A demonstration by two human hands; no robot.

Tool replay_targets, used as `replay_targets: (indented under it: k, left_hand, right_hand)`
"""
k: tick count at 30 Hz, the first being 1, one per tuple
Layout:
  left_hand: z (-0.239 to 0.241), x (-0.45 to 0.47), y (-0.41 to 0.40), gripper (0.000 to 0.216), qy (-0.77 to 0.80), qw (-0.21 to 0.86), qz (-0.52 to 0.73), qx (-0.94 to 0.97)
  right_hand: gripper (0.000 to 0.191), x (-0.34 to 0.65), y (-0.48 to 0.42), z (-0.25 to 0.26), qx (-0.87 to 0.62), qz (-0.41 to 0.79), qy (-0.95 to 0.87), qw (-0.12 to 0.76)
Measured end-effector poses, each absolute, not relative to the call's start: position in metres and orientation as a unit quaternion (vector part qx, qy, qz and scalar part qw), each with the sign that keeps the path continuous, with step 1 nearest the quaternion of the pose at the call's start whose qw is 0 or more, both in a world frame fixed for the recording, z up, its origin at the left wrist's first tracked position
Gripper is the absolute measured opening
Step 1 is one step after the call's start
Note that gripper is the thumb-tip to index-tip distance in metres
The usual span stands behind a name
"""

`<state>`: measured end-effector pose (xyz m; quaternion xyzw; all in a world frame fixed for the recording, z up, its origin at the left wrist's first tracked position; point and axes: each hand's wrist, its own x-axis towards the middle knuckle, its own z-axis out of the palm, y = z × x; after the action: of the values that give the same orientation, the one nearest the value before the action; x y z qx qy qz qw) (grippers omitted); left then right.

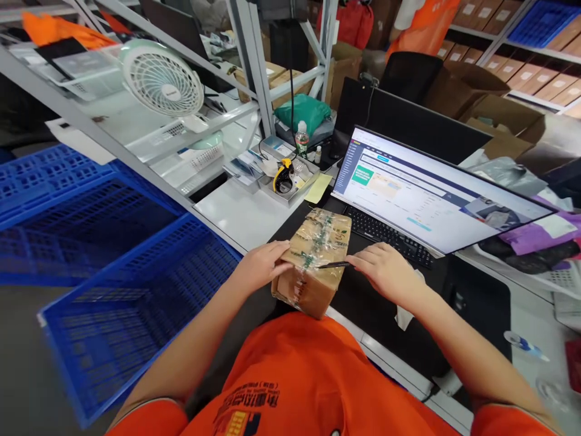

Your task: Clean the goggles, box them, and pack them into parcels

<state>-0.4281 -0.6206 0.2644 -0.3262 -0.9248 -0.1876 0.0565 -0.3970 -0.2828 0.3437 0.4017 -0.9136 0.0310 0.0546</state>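
Note:
A small cardboard box (318, 254) wrapped in clear tape with green print sits at the near edge of the dark desk mat (367, 303). My left hand (261, 266) rests against the box's left side, fingers curled on it. My right hand (385, 269) is closed on a thin dark blade or pen (333, 264) whose tip lies across the box's top seam.
A black keyboard (385, 236) and a lit monitor (426, 194) stand just behind the box. A tray with a yellow scanner (284, 175) and a bottle (301, 139) sits behind. Blue plastic crates (131, 290) are on the left, a white fan (163, 79) on the shelf frame.

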Motion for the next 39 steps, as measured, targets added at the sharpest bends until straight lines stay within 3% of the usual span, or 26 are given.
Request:
replay_targets:
  k: [5, 12, 21, 31, 39]
  left_hand:
    - [0.266, -0.409, -0.610, 0.064, -0.948, 0.031, -0.096, -0.302]
    - [0.263, -0.410, -0.604, 0.039, -0.944, 0.041, -0.109, -0.308]
    - [0.253, -0.401, -0.593, 0.025, -0.937, 0.088, -0.038, -0.336]
    - [0.236, -0.403, -0.605, 0.038, -0.929, 0.131, -0.176, -0.300]
    - [0.235, -0.409, -0.627, 0.044, -0.932, 0.133, -0.249, -0.228]
  right_hand:
    - [0.035, -0.417, -0.289, 0.335, 0.461, 0.021, -0.887, -0.029]
    - [0.037, -0.429, -0.273, 0.336, 0.493, 0.014, -0.870, 0.004]
    - [0.035, -0.452, -0.279, 0.334, 0.544, -0.032, -0.839, 0.000]
    - [0.040, -0.519, -0.234, 0.299, 0.425, -0.122, -0.897, 0.005]
    - [0.041, -0.510, -0.246, 0.290, 0.411, -0.143, -0.899, 0.038]
